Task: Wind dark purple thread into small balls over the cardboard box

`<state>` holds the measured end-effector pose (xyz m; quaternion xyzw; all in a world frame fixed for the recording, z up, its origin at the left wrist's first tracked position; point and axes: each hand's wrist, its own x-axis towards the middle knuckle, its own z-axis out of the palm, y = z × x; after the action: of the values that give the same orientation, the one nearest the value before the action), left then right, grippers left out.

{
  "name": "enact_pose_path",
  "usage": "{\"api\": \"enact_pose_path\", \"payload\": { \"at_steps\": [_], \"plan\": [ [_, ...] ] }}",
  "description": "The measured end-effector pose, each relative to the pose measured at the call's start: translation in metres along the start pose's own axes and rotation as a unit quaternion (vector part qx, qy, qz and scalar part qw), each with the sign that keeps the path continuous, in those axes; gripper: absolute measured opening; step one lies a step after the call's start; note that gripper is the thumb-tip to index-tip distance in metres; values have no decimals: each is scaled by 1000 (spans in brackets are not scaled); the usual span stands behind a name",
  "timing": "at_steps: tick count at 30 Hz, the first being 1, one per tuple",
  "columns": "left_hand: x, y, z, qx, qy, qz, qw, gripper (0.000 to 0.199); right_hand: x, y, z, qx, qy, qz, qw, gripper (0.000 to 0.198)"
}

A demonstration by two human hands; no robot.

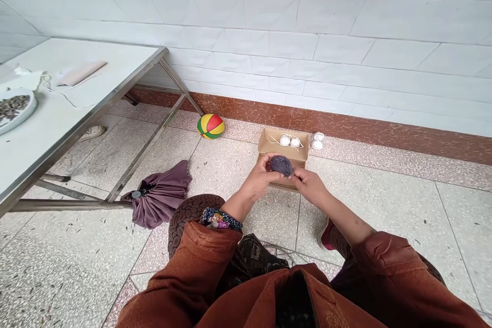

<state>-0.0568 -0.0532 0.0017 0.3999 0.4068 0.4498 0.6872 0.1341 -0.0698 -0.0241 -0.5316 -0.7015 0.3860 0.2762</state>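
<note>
A dark grey-purple ball of yarn (282, 165) is held up over an open cardboard box (263, 142) on the floor. My left hand (262, 174) is closed around its left side, thumb below and fingers above. At the ball's lower right edge, the fingers of my right hand (307, 183) are pinched together against it. Whether a loose strand lies between them is too small to tell. White yarn balls (289, 141) with a trailing strand lie in the box's far part. Both hands partly hide its near part.
More white yarn balls (317, 140) lie right of the box, near the tiled wall (292, 41). A colourful ball (211, 126) rests by a leg of the metal-framed table (126, 61) at left. A folded purple umbrella (163, 192) lies on the floor near my left knee.
</note>
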Motion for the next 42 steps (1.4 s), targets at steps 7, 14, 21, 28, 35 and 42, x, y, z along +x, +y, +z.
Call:
{"api": "enact_pose_path", "payload": {
  "at_steps": [7, 14, 21, 28, 35, 42],
  "plan": [
    [8, -11, -7, 225, 51, 63, 971, 62, -6, -22, -21, -14, -36, -147, 988, 22],
    [-1, -13, 0, 154, -177, 2, 972, 99, 22, -11, -35, 50, 50, -141, 987, 23],
    [-9, 0, 4, -7, -212, -7, 977, 82, 21, 12, -13, 129, 30, 16, 991, 23],
    [1, -7, -4, 43, 24, 30, 998, 65, -2, 0, 0, 29, -58, -32, 997, 21],
    [6, -21, -3, 148, 67, 77, 984, 66, -3, -31, -23, 58, -76, -158, 983, 23],
    [-5, -21, 6, 29, -85, -19, 996, 78, 4, -31, -37, 109, -42, -121, 986, 32]
  ]
}}
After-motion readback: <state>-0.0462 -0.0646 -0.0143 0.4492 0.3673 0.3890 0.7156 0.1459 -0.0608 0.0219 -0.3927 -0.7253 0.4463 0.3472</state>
